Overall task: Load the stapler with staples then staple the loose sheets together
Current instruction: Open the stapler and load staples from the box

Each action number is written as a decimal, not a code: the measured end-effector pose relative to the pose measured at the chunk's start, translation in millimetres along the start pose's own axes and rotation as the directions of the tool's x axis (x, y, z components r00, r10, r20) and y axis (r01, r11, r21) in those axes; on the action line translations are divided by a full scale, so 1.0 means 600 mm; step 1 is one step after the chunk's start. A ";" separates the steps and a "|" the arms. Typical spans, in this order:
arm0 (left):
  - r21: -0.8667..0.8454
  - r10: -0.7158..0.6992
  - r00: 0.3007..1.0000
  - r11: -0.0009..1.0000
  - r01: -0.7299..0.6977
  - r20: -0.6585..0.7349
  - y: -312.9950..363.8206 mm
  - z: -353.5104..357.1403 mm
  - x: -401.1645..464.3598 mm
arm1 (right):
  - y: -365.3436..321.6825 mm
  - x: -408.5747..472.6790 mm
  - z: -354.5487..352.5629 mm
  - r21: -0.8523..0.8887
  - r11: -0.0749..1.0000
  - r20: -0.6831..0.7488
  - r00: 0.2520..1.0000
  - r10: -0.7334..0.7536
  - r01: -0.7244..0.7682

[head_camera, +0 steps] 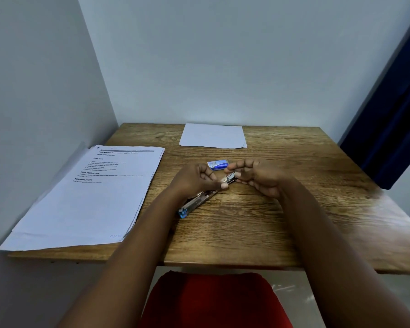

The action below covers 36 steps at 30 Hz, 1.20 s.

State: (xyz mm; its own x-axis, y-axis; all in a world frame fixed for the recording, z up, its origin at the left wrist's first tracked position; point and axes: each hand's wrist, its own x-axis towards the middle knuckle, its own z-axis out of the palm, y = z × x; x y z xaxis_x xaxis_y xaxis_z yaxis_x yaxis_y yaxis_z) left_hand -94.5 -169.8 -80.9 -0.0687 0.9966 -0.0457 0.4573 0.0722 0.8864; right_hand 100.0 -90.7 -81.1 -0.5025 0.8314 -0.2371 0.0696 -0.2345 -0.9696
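On the left of the table: your printed sheets (85,197) lie stacked by the wall.
Stapler (199,200): lies opened flat at centre, blue end toward you.
Left hand (197,178): fingers curled, thumb pressing the stapler's metal channel.
Staple box (218,165): just beyond your hands.
Right hand (253,176): fingers curled at the stapler's far tip; whether you hold staples, I cannot tell.
Blank sheet (213,136): far edge.

One stapler (200,198), perhaps two paper stacks (85,200).

Stapler (200,200) mid-table (294,209); staple box (218,165) behind; sheets (92,200) left.
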 end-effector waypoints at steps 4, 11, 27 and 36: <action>-0.012 -0.055 0.995 0.998 0.056 0.084 0.012 0.001 0.010 | 0.005 0.000 -0.003 -0.016 1.000 0.008 1.000 -0.010 0.010; -0.242 -0.242 0.952 0.928 0.283 0.188 0.020 0.010 0.008 | 0.010 0.000 0.000 0.014 1.000 -0.026 0.999 -0.026 0.026; -0.232 -0.186 0.979 0.952 0.201 0.086 0.013 0.026 -0.004 | -0.002 -0.028 -0.018 0.169 0.983 0.181 0.982 0.046 -0.077; -0.206 -0.110 0.991 0.971 0.123 0.073 0.016 0.034 -0.015 | -0.014 -0.041 -0.017 -0.096 0.991 0.058 0.994 0.095 -0.090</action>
State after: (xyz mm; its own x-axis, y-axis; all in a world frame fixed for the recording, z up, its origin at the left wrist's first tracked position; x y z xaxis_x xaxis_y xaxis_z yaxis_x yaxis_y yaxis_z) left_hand -71.4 -177.4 -81.5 -0.0536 0.9828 -0.1765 0.2532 0.1843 0.9497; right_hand 120.6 -104.3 -67.5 -0.5430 0.7745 -0.3246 0.1963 -0.2588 -0.9458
